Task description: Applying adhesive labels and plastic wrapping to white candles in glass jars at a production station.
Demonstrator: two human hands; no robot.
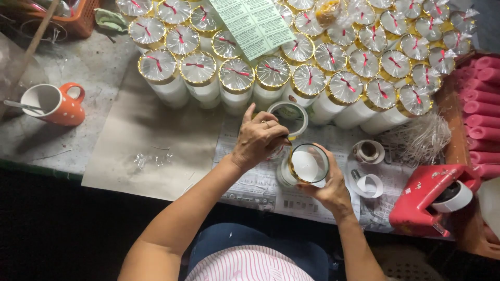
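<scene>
Centre of the frame, just right of middle: a glass candle (307,165), white wax inside, tilted toward the camera over the newspaper (260,182). The right hand (330,187) cups it from below, fingers curled around the glass. The left hand (258,139) sits at the candle's rim, fingertips pinched together there; what they pinch is too small to tell. Just above, a tape roll (288,112) lies flat. Across the top, rows of wrapped candles (237,75) with gold rims and red ties, a label sheet (255,26) on them. Lower right, a red tape dispenser (427,198); far right, pink candles (482,109). Upper left, an orange mug (54,103).
</scene>
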